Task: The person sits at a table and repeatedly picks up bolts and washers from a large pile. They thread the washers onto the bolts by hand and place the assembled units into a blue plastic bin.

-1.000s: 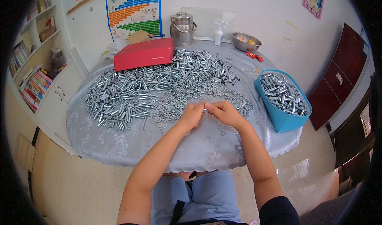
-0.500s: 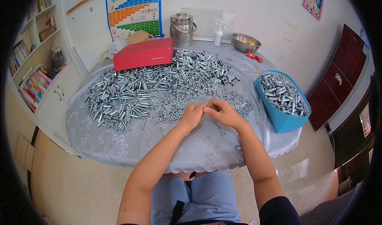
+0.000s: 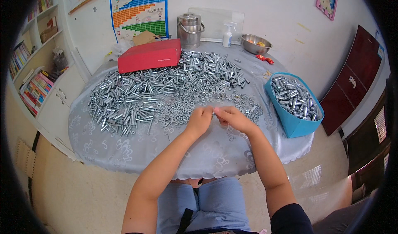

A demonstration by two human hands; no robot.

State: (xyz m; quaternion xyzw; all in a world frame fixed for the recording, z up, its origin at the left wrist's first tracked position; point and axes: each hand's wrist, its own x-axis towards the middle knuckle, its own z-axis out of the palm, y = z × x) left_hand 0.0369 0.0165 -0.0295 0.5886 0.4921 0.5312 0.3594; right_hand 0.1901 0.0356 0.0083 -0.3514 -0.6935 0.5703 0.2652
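Note:
My left hand (image 3: 200, 120) and my right hand (image 3: 233, 118) meet over the near edge of a spread of washers and nuts (image 3: 178, 112). Between the fingertips shows a bit of a silvery bolt (image 3: 214, 113), mostly covered. My left hand is closed round it, while the thumb and forefinger of my right hand pinch its exposed end. Whether a nut or washer is on it is hidden by the fingers. Beyond and to the left lies a big heap of loose metal bolts (image 3: 132, 93).
A light-blue fabric bin (image 3: 296, 128) full of bolts stands at the table's right. On the far side are a red box (image 3: 151, 56), a steel pot (image 3: 190, 33), a spray bottle (image 3: 227, 37) and a metal bowl (image 3: 248, 47). A patterned grey tablecloth (image 3: 116, 153) covers the table.
My right hand's fingers have shifted and curled in a little, and a bit of the bolt now shows between the hands. The heap and bin stay as they were.

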